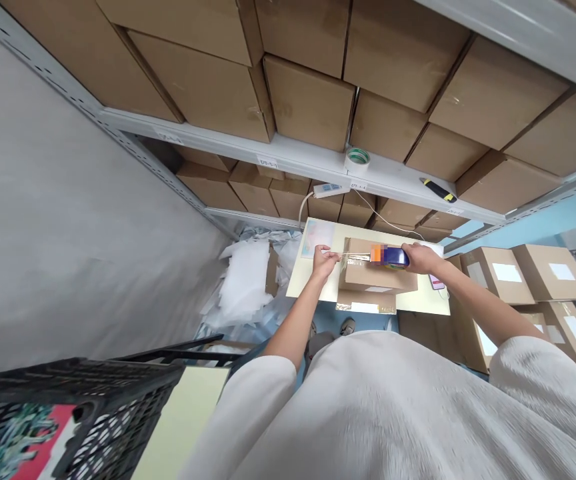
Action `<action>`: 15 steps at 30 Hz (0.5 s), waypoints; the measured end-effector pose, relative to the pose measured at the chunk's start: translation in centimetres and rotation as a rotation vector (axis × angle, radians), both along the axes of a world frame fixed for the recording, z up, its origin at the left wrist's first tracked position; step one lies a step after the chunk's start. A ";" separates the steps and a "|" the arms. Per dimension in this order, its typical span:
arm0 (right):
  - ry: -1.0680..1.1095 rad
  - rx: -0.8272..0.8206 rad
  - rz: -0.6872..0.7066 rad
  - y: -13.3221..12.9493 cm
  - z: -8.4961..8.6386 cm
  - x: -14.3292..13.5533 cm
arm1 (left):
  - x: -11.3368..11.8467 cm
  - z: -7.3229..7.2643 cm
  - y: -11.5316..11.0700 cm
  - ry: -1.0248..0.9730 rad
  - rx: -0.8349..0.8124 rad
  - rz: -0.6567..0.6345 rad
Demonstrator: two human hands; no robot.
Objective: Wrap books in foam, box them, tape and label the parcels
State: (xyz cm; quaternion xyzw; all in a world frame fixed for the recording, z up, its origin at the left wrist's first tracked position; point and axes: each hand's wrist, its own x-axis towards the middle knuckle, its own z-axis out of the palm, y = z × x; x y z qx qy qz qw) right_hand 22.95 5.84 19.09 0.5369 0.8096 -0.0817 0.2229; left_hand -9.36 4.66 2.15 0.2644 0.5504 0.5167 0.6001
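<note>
A cardboard box [383,279] lies on the pale yellow tabletop [418,301], with shiny tape along its left part. My right hand [417,257] is wrapped round the end of a blue and orange tape dispenser [393,257] above the box's upper right part. From the dispenser a clear strip of tape [355,255] stretches left to my left hand [325,261], whose fingers pinch its end just past the box's left edge. Another box flap or box [368,301] with a white label shows at the near side.
Shelves [298,153] full of cardboard boxes stand ahead, with a tape roll [357,157] and a yellow-black cutter [439,190] on the ledge. A phone [437,283] lies at right beside stacked boxes [508,273]. White packing sheets [245,280] and a black crate [118,400] are left.
</note>
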 end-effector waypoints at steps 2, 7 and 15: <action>-0.023 -0.008 0.007 0.0 0.2 -0.6 | -0.1 -0.4 0.0 -0.004 -0.022 0.024; -0.070 -0.012 0.009 -0.1 0.4 -1.9 | 0.0 -1.6 -0.2 -0.002 -0.041 0.075; -0.112 -0.014 0.007 0.0 0.7 -3.4 | 0.4 -3.7 -0.1 -0.004 -0.074 0.125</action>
